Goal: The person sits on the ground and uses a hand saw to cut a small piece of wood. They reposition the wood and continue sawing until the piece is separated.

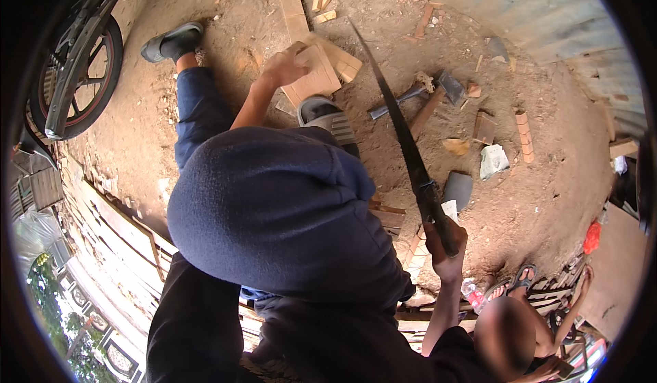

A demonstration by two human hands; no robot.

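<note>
My right hand (448,249) grips the dark handle of a handsaw (404,133). Its long tapering blade slants up and away to the left, over the dirt ground. Beyond my raised knee, in dark blue cloth, my left hand (284,68) is closed at the upper left edge of a flat light-brown wooden board (315,75). The saw blade stays apart from this board, off to its right. My sandaled foot (328,120) is at the board's near end, though the contact is partly hidden. Another wooden piece (342,58) lies partly under the board.
A hammer-like tool (448,89) and a dark metal tool (397,101) lie right of the board. Wood scraps (484,127) are scattered around. A motorbike wheel (89,75) stands at left, corrugated sheeting (547,14) at upper right. Another person (540,321) sits at lower right.
</note>
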